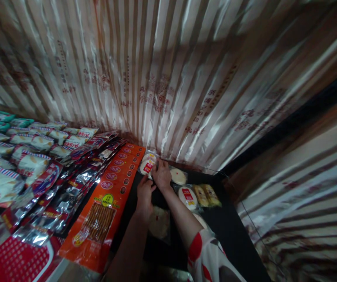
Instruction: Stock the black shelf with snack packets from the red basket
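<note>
At the far end of the dark shelf lies a clear packet of round white cakes with a red label, close to the curtain. My left hand has its fingers closed at the near edge of this packet. My right hand grips its right side, fingers bent. Beside my right hand lies a round white cake in clear wrap, and nearer is another with a red label. A pale round wrapped cake lies between my forearms, in shadow.
Two yellowish wrapped pastries lie at the right. Left of my hands are long orange snack bags, dark shiny packets and rows of white packets. A red basket stands at the lower left. A striped curtain hangs behind.
</note>
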The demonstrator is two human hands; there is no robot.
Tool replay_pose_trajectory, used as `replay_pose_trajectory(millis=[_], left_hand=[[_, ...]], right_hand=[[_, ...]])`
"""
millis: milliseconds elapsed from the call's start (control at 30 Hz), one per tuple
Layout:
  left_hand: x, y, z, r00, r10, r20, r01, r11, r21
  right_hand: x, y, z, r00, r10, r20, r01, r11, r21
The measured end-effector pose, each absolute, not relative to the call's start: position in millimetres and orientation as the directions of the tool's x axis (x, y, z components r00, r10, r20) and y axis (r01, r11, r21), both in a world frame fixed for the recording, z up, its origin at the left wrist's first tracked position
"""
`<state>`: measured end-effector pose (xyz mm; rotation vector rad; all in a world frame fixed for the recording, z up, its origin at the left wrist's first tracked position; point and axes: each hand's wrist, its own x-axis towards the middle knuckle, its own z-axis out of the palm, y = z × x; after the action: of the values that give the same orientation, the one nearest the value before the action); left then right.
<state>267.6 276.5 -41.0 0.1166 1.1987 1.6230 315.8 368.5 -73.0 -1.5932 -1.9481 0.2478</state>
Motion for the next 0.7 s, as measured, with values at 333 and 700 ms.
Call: replay_pose_trajectory(millis=[333,700], left_hand=[[268.3,270.8,-42.5,-0.455,0.722,-0.521,-0.556,0.227,0.800],[273.3,246.1,-36.7,-0.582,0.679,-0.448,-0.536,0.094,0.839]], right_hand=[[364.8,325.8,-53.5,-0.192,0.870,0.454,0.693,0.448,-0.565],[405.3,203.9,-60.3,-0.553,0.806,0.210,0.668,0.580,-0.467]])
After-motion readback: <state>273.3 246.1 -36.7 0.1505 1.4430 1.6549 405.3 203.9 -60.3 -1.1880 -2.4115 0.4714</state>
